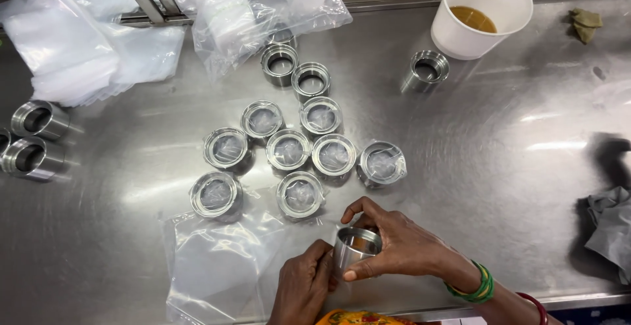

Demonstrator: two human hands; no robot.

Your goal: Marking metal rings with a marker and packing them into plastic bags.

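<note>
— What have your hands got?

— My right hand (394,246) curls over a short metal ring (355,249), thumb under its rim, fingers arched across the open top; my left hand (303,285) closes against its left wall; the ring sits between both, low over the steel tabletop (499,167), near its front edge.

— And around it?

— A clear plastic bag (217,262) lies flat just left of my left hand; beyond it, a cluster of wrapped rings (289,151); further back, a white cup of brown liquid (480,13); a grey cloth (608,223) at the right.
</note>
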